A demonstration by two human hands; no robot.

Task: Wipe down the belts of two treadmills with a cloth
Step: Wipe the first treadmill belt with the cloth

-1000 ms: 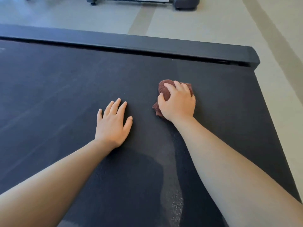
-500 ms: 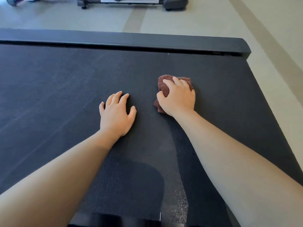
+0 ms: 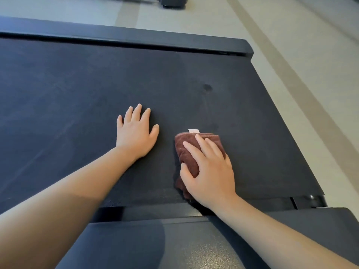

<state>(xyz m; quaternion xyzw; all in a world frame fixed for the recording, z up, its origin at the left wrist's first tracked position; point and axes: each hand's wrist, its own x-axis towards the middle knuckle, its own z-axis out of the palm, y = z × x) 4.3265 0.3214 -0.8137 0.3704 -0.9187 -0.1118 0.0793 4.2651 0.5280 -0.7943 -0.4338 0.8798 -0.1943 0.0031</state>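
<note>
The folded maroon cloth [image 3: 196, 152] is lying flat on the black treadmill belt [image 3: 77, 94], close to the belt's near edge and somewhat toward its right side, with a small white label [image 3: 193, 131] sticking out from its far fold. The right hand [image 3: 208, 171] is pressing down on the cloth with fingers spread over its top and the thumb hooked against its left side, so the hand is pinning and gripping the cloth rather than lifting it. The left hand [image 3: 136, 133] is resting open and empty, palm down on the belt just left of the cloth, apparently bracing the person's weight.

The nearest risk is sitting right behind the right wrist: the belt's near edge is meeting a dark gap [image 3: 155, 207] before the rear end cover [image 3: 194, 239]. If the cloth is being drawn any closer, its near fold could be snagging in that gap or rolling off the belt, and the fold could be opening up under the hand. A loose belt could also be creeping under the braced left hand, making the stroke slip instead of rubbing.

A darker spot [image 3: 207, 87] is showing on the belt farther up toward the far side rail [image 3: 136, 39], and faint streaks are crossing the left part; these could easily be getting missed if the strokes are staying near the middle. The right edge of the belt is lying close beside the pale floor [image 3: 310, 55], so a wide sweep could be carrying the cloth off that edge. Part of another machine [image 3: 172, 0] is showing at the top, possibly the second treadmill, though too little is visible to tell.
</note>
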